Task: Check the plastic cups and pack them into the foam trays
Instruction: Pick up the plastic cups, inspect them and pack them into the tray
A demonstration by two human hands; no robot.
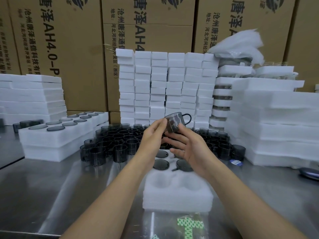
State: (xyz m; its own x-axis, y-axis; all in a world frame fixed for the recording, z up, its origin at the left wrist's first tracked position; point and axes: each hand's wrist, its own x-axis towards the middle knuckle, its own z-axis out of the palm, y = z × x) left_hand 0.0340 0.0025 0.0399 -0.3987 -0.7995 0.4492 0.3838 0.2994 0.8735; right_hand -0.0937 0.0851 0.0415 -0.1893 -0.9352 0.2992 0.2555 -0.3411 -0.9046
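Now: smoky translucent handled plastic cup (174, 123) raised over the far end of the white pocketed foam tray (177, 195), left hand (153, 133) fingers curled on its left wall, right hand (188, 145) pinching its base, other fingers spread; best rotated slowly for flaws, then seated in a near pocket.

I'm at a steel table (43, 187). Printed cardboard boxes (69, 49) stacked behind its far edge. Clear bag with green print (188, 225) at its near edge. Blue-printed label (236, 162) on its right side.
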